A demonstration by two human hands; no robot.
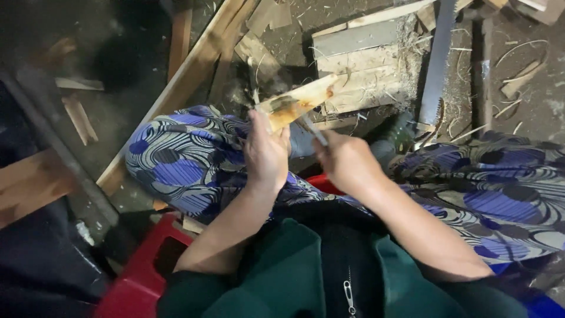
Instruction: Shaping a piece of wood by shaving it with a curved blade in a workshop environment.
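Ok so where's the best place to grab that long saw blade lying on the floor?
Probably the plain upper stretch of the saw blade, coming from its smooth left edge. It lies flat, and the toothed right edge near the bottom is best avoided. No handle shows.

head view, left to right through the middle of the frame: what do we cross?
Brown wooden plank at the left edge → long pale wooden beam running diagonally → left hand gripping a yellowish strip of wood → right hand holding a thin metal blade → long grey saw blade.
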